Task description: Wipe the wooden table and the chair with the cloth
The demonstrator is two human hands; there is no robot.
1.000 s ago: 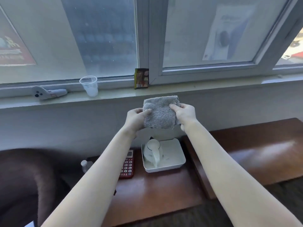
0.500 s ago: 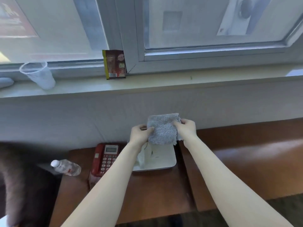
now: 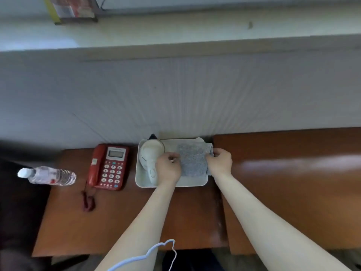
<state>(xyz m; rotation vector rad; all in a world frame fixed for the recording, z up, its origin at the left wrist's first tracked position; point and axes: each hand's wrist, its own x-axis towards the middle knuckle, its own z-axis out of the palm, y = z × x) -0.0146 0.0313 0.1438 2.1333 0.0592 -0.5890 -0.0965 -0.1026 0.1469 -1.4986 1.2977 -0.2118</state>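
- Now both hands hold the grey cloth (image 3: 192, 160) between them, above the white tray (image 3: 203, 181).
- The left hand (image 3: 169, 169) has its grip clenched on the cloth's left edge, fingers curled in and pinching the fabric; the knuckles face the camera.
- The right hand (image 3: 220, 162) grips the cloth's right edge the same way, fingers folded round the fabric near its upper right corner.
- The cloth looks folded into a rough square and is stretched flat between the two grips; whether it rests on the tray or hangs just above it I cannot tell.
- The tray sits on the lower wooden bench (image 3: 121, 218), against the wall, and holds a white kettle (image 3: 150, 155) in its left half, just beside the left hand.
- A red telephone (image 3: 109, 167) lies on the same bench just left of the tray, its coiled cord trailing toward the front edge.
- A clear plastic water bottle (image 3: 48, 176) lies on its side at the bench's left end, white cap pointing left.
- A second, glossier wooden bench (image 3: 293, 182) adjoins on the right, beside the right hand.
- A dark chair (image 3: 13, 202) shows dimly at the far left edge, blurred.
- Above runs a pale windowsill (image 3: 175, 34) with a small printed packet (image 3: 70, 8) standing on it.
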